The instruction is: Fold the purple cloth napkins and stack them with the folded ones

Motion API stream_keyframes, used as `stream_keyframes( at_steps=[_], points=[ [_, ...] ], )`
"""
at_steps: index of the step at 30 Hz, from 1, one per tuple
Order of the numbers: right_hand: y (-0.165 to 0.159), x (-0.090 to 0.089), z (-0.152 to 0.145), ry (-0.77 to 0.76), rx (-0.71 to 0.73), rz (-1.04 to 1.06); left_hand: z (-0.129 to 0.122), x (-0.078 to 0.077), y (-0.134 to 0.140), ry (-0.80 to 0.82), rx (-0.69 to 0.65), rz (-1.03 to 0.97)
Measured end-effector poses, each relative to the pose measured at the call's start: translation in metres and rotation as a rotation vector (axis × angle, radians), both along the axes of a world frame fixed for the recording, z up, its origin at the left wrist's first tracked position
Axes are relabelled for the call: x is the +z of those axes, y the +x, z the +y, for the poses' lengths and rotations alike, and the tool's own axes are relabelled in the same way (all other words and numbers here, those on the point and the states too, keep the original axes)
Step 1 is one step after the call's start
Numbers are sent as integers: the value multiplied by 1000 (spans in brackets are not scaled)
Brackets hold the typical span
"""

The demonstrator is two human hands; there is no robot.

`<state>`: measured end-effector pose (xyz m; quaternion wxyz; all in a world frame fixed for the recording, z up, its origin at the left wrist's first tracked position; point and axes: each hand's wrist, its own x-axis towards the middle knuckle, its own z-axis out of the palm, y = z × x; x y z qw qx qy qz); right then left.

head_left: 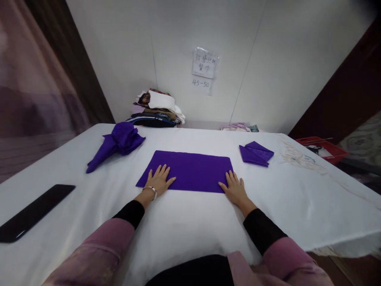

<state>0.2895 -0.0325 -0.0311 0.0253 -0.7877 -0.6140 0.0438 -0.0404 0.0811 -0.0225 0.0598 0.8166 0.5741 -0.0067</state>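
Note:
A purple cloth napkin (pixel 193 171), folded into a flat rectangle, lies in front of me on the white tablecloth (pixel 190 222). Flat on its left end rests my left hand (pixel 159 180), fingers spread, with a bracelet at the wrist. My right hand (pixel 235 188) presses near the right front corner, its fingers also apart. Neither hand grips the cloth. Farther back on the left lies a bunched purple napkin (pixel 120 141) with a long twisted tail. To the right of the rectangle sits a small purple napkin (pixel 256 153) folded into points.
A black flat slab (pixel 35 212) lies at the left of the table. Folded clothes (pixel 159 107) are piled against the wall, with more cloth (pixel 238 127) at the back right. A red basket (pixel 330 153) stands beyond the right edge. A handwritten sign (pixel 204 63) hangs on the wall.

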Motion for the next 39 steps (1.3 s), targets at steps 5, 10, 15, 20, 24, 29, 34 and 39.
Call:
stream_keyframes(
  at_steps=[5,10,15,20,24,29,34,39],
  points=[
    [0,-3,0,-4,12,-38,-8,12,20,-14,70,-66],
    [3,-8,-2,-20,50,-113,-34,17,101,56,-196,-208],
    [8,-15,-4,-26,97,-201,-49,2,153,64,-236,-217],
    [13,-18,-5,-50,166,-249,-32,-2,99,40,-147,-193],
    [14,-21,-5,-35,173,-245,-7,6,1,47,71,-144],
    [14,-23,-4,-33,159,-237,14,11,-79,17,297,4],
    [15,-24,-4,-28,192,-250,13,9,-79,17,301,32],
    [14,-22,-4,-45,206,-273,16,5,-80,32,301,25]
  ],
)
